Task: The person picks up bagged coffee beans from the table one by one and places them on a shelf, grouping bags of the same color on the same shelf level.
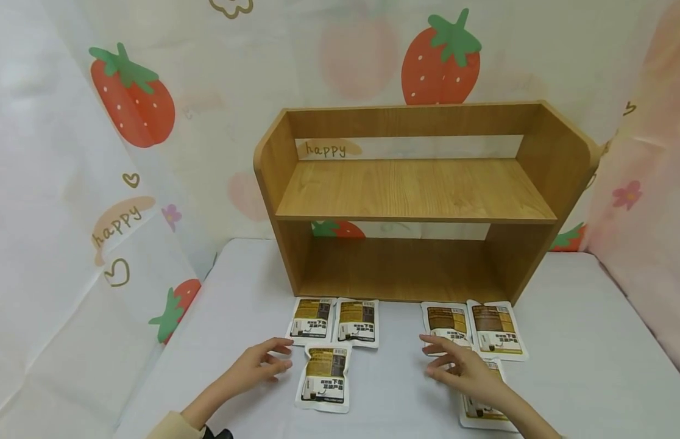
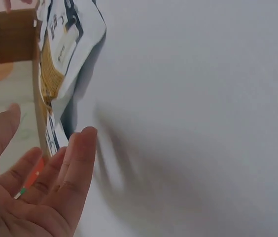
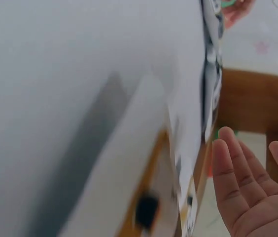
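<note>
In the head view my left hand hovers, fingers loosely bent, just left of a white-edged pouch with a brown and yellow label. Behind that pouch, two similar pouches lie side by side, a left one and a right one. My right hand hangs above another pouch and partly hides it. Beyond it lie two more, one partly covered by my fingers and one in plain sight. Both wrist views show the hands' fingers apart and holding nothing.
A two-tier wooden shelf stands at the back of the white table, right behind the pouches. Cloth printed with strawberries hangs behind and along the sides.
</note>
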The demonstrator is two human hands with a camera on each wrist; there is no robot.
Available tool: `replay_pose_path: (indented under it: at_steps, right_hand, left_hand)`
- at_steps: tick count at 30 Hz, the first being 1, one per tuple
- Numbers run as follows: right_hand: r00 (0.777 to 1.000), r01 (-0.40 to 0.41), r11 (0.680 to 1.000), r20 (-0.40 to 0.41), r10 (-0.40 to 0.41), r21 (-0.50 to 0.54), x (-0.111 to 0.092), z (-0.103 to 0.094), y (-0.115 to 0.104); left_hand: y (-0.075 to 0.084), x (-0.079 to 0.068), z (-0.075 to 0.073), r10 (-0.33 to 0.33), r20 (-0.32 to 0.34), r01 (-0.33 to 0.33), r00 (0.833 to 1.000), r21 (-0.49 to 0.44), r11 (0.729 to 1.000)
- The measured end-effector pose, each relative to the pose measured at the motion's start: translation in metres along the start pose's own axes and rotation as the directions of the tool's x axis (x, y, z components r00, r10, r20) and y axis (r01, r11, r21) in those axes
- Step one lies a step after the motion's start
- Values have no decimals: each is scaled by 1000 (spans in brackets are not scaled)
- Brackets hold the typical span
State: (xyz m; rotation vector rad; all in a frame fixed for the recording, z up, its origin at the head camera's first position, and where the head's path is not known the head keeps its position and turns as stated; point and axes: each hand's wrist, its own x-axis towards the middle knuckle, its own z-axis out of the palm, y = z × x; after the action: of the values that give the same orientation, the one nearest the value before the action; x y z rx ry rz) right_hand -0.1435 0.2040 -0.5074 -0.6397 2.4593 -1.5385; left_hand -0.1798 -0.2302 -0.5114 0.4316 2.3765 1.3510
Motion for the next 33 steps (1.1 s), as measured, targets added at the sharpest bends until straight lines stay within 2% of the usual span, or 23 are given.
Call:
replay_pose_path:
  at_steps: [4,13,15,21,29,33]
  right_hand:
    - [997,-55,998,63,52,42,7,16,-3]
    - [991,25,995,129,-37,92,22,50,-3]
    - [989,30,994,139,-45,104,25,55,-13]
    - [986,38,992,158,-57,119,37,74,-13]
    - [987,54,993,146,-68,103,50,95,-16]
    - [987,60,995,147,-71,80,55,103,-18]
  left_hand:
    - [4,-1,6,-31,45,33,999,-45,998]
    - [11,-2,16,-79,91,83,993,-45,995]
    - [13,-3,18,-80,93,85,992,-53,995]
    - [14,-2,23,-68,91,74,994,-75,994]
    - [8,-1,30,-28,60,31,998,-39,999]
    - [7,-2,34,-30,44,32,999,-43,999]
